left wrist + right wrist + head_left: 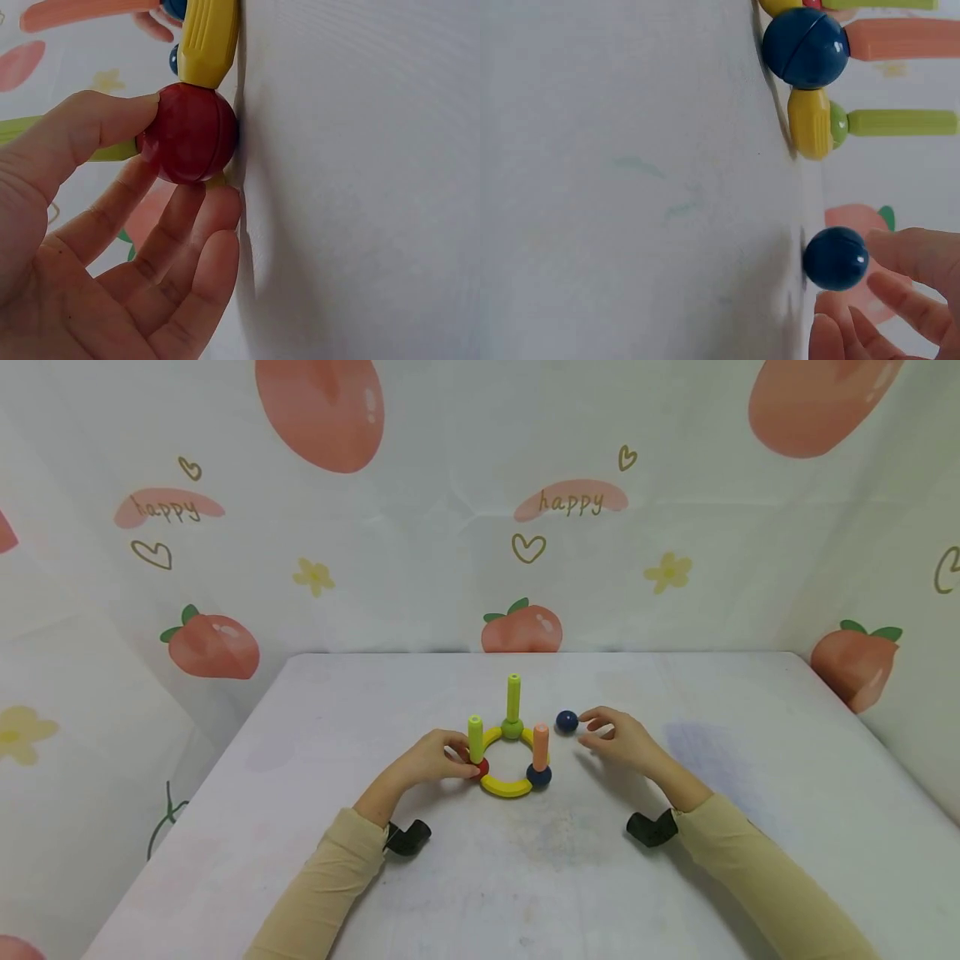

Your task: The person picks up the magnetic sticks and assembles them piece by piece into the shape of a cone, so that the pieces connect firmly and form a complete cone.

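Observation:
A ring of curved yellow pieces (507, 787) joined by balls lies on the table. My left hand (435, 756) pinches the red ball (191, 133) at the ring's left side, thumb on one side and fingertips on the other. Upright rods rise from the balls: a short lime rod (476, 740) on the red ball, an orange rod (541, 747) on a dark blue ball (538, 776), and a longer lime rod (513, 697) on the green ball (512, 728) behind. Just right of a loose dark blue ball (567, 721), my right hand (618, 742) has its fingers parted, fingertips close to the ball.
A white-covered table (570, 893) extends around the ring. Behind it hangs a peach-print cloth (420, 552). Black wrist-worn pieces stick out by the left sleeve (322, 881) and the right sleeve (765, 868).

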### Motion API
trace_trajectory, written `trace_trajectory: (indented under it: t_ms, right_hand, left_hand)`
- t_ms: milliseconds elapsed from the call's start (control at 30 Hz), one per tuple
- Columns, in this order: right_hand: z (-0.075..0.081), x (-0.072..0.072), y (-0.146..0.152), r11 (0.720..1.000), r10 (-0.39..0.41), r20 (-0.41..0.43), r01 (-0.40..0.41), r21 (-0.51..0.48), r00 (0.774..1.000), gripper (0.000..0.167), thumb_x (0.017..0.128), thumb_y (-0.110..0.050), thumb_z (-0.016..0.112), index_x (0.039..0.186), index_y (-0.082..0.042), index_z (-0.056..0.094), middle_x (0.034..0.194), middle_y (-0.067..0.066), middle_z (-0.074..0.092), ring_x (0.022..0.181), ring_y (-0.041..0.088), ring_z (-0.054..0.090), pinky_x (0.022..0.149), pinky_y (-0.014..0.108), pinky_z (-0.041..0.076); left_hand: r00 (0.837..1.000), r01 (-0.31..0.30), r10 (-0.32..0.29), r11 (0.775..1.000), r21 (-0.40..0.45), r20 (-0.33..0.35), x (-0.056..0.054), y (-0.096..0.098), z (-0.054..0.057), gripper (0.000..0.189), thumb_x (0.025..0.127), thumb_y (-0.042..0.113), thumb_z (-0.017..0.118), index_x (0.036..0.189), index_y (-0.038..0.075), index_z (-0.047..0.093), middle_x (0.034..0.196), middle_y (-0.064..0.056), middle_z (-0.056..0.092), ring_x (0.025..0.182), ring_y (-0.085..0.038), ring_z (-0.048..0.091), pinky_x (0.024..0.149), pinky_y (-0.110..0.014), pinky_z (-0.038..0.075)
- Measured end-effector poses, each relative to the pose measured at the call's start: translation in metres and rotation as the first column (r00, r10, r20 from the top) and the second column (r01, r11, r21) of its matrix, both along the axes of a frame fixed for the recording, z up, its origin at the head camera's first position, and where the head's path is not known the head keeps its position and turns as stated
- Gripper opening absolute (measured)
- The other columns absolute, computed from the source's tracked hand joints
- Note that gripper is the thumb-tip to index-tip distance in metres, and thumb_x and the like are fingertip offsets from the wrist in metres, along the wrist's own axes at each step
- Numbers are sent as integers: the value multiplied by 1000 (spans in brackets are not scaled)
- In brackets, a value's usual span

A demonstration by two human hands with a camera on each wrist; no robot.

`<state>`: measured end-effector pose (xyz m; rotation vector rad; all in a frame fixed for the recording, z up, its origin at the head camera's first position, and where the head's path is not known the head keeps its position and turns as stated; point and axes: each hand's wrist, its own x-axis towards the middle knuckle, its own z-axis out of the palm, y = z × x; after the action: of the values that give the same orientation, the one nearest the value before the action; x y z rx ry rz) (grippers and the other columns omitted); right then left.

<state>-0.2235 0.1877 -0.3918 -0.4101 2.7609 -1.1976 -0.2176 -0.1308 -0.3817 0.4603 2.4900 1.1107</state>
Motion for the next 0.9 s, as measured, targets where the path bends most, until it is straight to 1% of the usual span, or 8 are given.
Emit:
trace_trajectory:
  t_ms: [67, 200, 333, 433, 600, 667, 800, 900]
  right_hand:
    - [-2, -4, -1, 999, -15, 36, 16, -28, 999, 40, 89, -16, 62, 126, -3, 51, 120, 28, 55, 88, 30, 66, 73, 34, 53]
    - [-4, -9, -5, 996, -24, 107, 33, -88, 994, 47, 90, -15, 60, 133, -4, 44, 132, 30, 45, 88, 27, 66, 70, 29, 54]
    - [-5, -13, -10, 990, -26, 160, 47, -130, 987, 51, 90, -13, 60, 137, -5, 41, 138, 29, 40, 92, 28, 65, 69, 26, 54]
    - [-6, -16, -13, 988, -23, 185, 51, -145, 983, 53, 90, -13, 60, 138, -5, 39, 139, 29, 38, 93, 26, 65, 69, 25, 54]
    - [-7, -21, -18, 985, -25, 212, 61, -162, 977, 54, 90, -14, 61, 138, -5, 39, 139, 27, 40, 82, 14, 65, 67, 23, 53]
    - [-7, -22, -20, 984, -30, 223, 67, -163, 974, 54, 90, -15, 61, 138, -6, 39, 139, 27, 40, 79, 12, 64, 66, 23, 53]
    - [-7, -25, -23, 986, -48, 243, 84, -142, 969, 53, 90, -16, 61, 138, -7, 40, 140, 25, 40, 77, 11, 63, 66, 23, 53]
    - [-8, -26, -24, 987, -63, 247, 96, -127, 967, 50, 90, -16, 61, 136, -7, 43, 137, 25, 43, 76, 12, 61, 65, 23, 52]
  left_hand:
    - [1000, -6, 7, 1000, -11, 4, 0, 1, 1, 25, 79, 17, 73, 101, 8, 66, 96, -9, 66, 81, -15, 62, 66, -24, 46]
    - [1000, -22, 22, 999, -25, 14, 0, 2, 1, 26, 79, 18, 74, 102, 9, 66, 96, -8, 66, 80, -14, 60, 65, -23, 45]
    - [999, -37, 38, 999, -25, 33, 0, 3, 2, 26, 79, 18, 74, 102, 9, 66, 96, -8, 66, 80, -14, 59, 64, -24, 44]
    - [998, -43, 44, 999, -19, 40, 0, 3, 3, 26, 79, 18, 74, 102, 8, 67, 97, -8, 66, 80, -14, 60, 65, -24, 45]
    - [998, -47, 47, 999, -10, 41, 1, 3, 3, 26, 79, 17, 74, 102, 8, 67, 96, -8, 66, 81, -14, 61, 66, -24, 45]
    - [998, -49, 49, 999, -6, 45, 1, 3, 2, 25, 79, 17, 73, 101, 8, 67, 96, -7, 66, 80, -14, 61, 65, -24, 44]
    - [998, -52, 52, 999, 0, 47, 1, 3, 2, 24, 78, 17, 74, 100, 8, 67, 95, -7, 65, 79, -14, 60, 64, -24, 44]
    - [997, -53, 53, 999, 4, 49, 1, 2, 1, 24, 78, 17, 73, 100, 8, 67, 95, -8, 65, 79, -14, 60, 64, -24, 44]
